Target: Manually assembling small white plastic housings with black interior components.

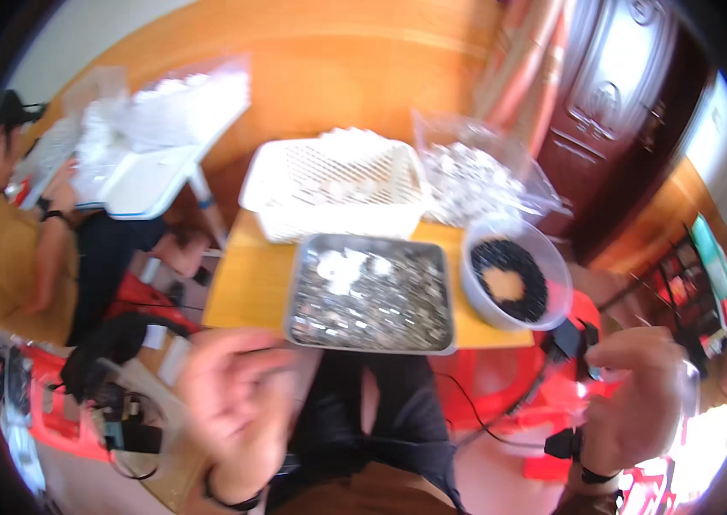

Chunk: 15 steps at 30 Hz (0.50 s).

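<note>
Two blurred hands — left hand, right hand — seemingly empty, below a metal tray of small parts.

Both hands, left and right, are motion-blurred, grip unreadable.

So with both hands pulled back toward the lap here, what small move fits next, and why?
Probably bring a hand forward over the metal tray. Both the left hand and the right hand hang near the lap, blurred, apparently holding nothing, while the tray of small silvery parts lies directly ahead on the yellow table.

tray mid-table | basket behind | bowl right
</note>
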{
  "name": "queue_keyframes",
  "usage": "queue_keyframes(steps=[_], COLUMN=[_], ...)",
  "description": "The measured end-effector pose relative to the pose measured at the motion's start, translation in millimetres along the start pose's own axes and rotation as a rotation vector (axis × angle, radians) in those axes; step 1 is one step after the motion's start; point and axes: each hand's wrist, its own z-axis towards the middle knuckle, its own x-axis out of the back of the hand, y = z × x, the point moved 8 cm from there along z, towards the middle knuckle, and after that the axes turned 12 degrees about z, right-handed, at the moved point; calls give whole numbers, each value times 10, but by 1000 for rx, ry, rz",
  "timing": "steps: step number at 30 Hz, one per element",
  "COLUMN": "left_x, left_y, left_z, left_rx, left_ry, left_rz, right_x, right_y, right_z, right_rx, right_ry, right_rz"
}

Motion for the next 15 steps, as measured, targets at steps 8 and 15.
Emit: queue_keyframes(steps=[8, 15], left_x=[-416, -164], left_y=[-862, -889], left_z=[-427, -448], left_rx=[141, 249], left_ry=[-148, -147], left_rz=[-228, -15], right_x=[-1330, -2019], right_y=[-49, 203], right_z=[-374, -349], right_rx=[-49, -39], right_ry=[-663, -806], right_rz=[312, 481])
